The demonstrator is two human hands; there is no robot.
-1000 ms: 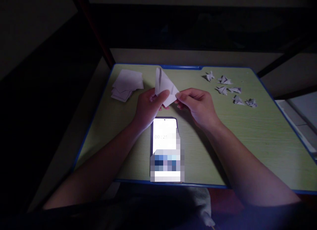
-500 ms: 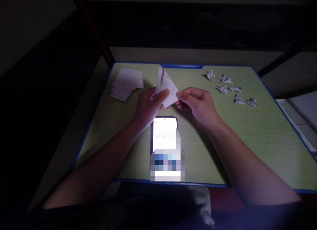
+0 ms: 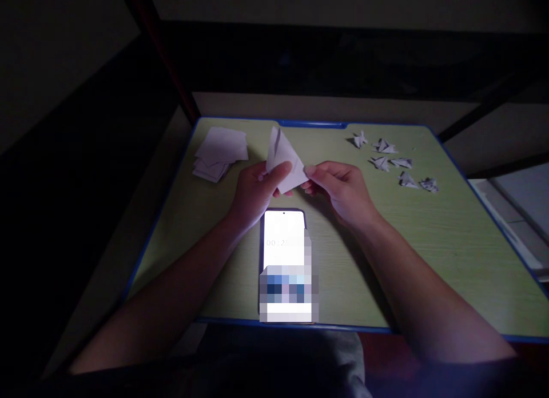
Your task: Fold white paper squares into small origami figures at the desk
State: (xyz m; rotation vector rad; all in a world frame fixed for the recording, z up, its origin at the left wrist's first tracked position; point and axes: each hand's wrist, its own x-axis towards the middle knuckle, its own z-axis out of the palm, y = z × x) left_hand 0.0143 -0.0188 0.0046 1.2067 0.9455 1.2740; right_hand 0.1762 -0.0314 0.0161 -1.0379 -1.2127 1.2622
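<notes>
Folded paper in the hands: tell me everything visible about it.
The folded paper is white, thin-looking and roughly triangular, its narrow tip pointing up and away. A shadowed fold line runs down near its left edge. It's held over the green tabletop, beyond the phone. The left hand grips it, thumb across the face; the right hand pinches its right corner.

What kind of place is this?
Maybe a little craft spot in a dim room, perhaps at home: there's a blue-edged green table, a stack of paper and a glowing phone.
</notes>
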